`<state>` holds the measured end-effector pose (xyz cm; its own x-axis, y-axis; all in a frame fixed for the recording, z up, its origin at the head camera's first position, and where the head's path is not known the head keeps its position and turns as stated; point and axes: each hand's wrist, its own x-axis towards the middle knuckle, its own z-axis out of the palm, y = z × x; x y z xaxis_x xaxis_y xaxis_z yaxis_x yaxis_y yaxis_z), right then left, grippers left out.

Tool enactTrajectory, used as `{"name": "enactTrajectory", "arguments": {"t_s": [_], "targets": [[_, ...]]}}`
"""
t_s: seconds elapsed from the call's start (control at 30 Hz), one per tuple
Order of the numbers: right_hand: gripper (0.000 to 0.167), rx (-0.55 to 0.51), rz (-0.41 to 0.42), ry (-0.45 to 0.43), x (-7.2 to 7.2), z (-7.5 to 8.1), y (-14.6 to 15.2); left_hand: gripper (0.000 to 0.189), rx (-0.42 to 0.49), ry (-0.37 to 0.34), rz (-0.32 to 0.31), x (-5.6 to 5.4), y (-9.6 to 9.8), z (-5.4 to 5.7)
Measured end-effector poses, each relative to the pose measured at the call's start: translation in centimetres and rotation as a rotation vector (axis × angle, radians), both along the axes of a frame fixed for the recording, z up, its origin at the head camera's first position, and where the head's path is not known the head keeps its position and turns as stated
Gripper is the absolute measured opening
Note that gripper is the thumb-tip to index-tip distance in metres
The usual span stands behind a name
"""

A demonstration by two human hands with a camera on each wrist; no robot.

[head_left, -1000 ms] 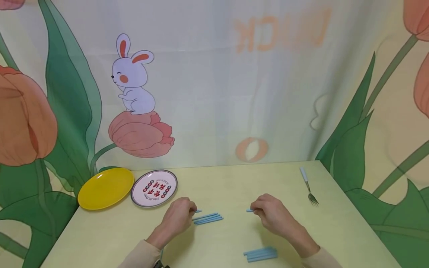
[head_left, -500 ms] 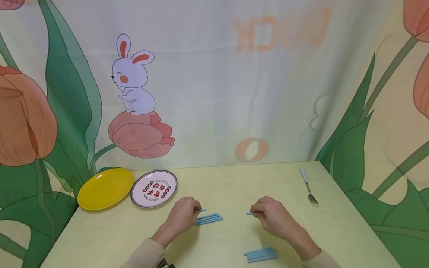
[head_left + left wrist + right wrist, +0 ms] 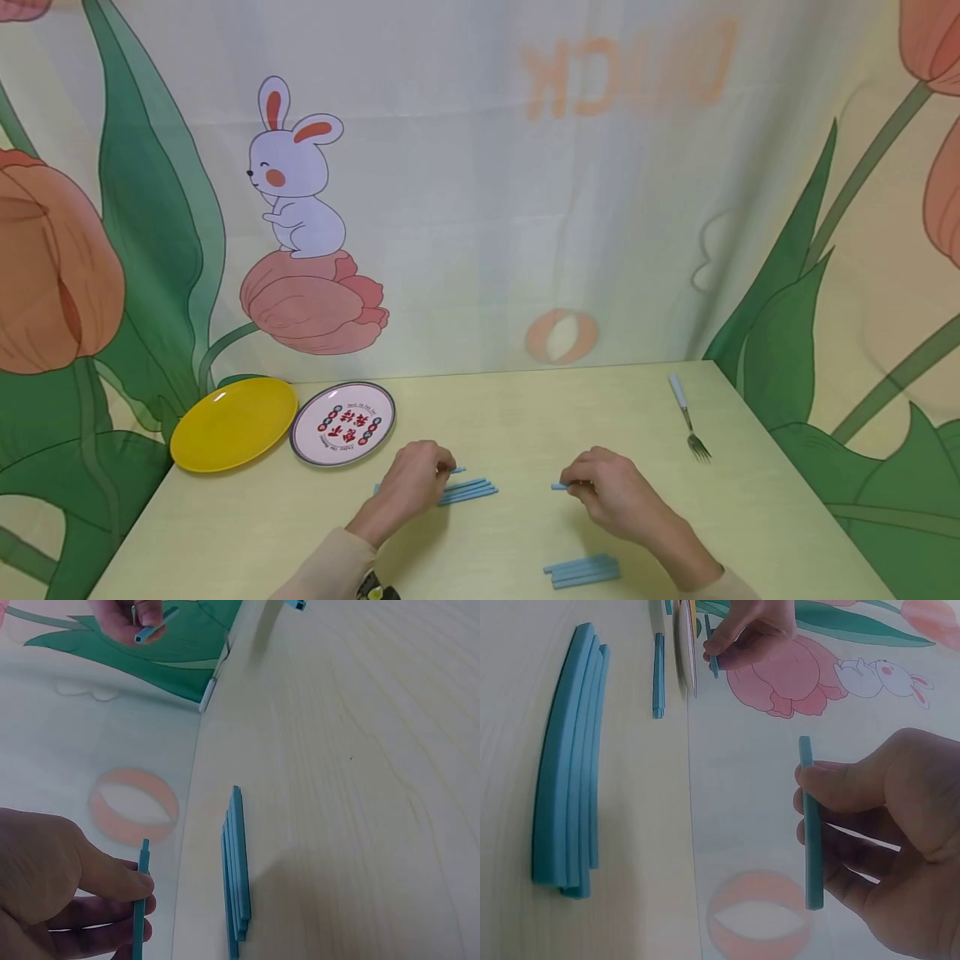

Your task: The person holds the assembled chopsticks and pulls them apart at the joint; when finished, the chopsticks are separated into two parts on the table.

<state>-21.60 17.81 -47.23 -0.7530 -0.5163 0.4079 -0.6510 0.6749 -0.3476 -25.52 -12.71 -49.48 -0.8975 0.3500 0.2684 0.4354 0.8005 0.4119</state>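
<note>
My left hand (image 3: 408, 485) pinches a thin blue stick (image 3: 140, 907) between thumb and fingers; in the left wrist view its upper end steps down to a narrower tip. Facing it across a gap, my right hand (image 3: 611, 490) pinches another blue stick (image 3: 813, 851), square-edged and held off the table. Below and beside the left hand lies a small bundle of blue sticks (image 3: 470, 492), partly covered by that hand. A second bundle of blue sticks (image 3: 582, 571) rests nearer the front edge, below the right hand. The two held sticks are apart.
At the back left, a yellow plate (image 3: 234, 425) sits beside a white plate (image 3: 343, 423) with red characters. A fork (image 3: 690, 421) with a white handle lies at the right. A printed curtain (image 3: 465, 208) stands behind the table.
My left hand has shifted a little to the right with its stick. The right hand has come slightly nearer to me, still pinching its stick. Both bundles stay put.
</note>
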Motion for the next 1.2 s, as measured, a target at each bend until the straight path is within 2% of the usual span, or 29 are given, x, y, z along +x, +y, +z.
{"name": "enactTrajectory", "arguments": {"t_s": [0.27,0.67,0.93,1.2], "targets": [[0.015,-0.011,0.007,0.003,0.5,-0.2,0.1,0.014,-0.010,0.007,-0.003,-0.6,0.1,-0.6],[0.011,0.005,0.021,-0.121,1.2,-0.3,0.1,0.015,-0.022,-0.030,-0.015,-1.2,0.5,-1.2],[0.008,-0.031,0.067,-0.180,1.5,-0.8,0.2,0.015,-0.028,-0.053,-0.024,-1.3,0.7,-1.6],[0.009,0.007,0.069,-0.191,1.9,-0.8,0.3,0.019,-0.032,-0.087,-0.046,-1.5,0.8,-2.1]]}}
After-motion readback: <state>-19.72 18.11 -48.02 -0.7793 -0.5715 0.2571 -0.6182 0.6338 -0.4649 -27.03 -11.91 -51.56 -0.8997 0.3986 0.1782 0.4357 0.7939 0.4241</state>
